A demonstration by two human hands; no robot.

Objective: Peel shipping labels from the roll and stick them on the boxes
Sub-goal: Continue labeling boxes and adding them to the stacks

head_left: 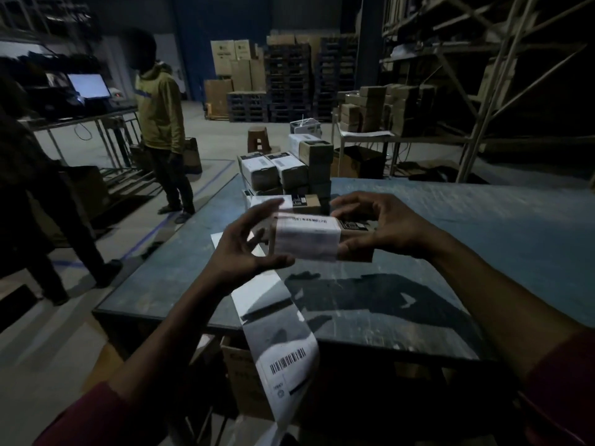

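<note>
A small brown box (355,239) hangs in the air over the blue-grey table (483,239). A white shipping label (307,238) with a barcode is wrapped over its top and front. My right hand (383,225) grips the box's right end, fingers curled above and thumb below. My left hand (248,246) sits at the box's left end with spread fingers, its thumb beneath the label's lower edge. A long strip of labels (280,336) trails from the table over its near edge and down, one printed barcode label showing near the bottom.
A stack of labelled boxes (286,173) stands at the table's far left. An open carton (241,378) sits under the near edge. Two people (161,123) stand on the floor at left. Shelving (483,75), pallets and more cartons fill the back.
</note>
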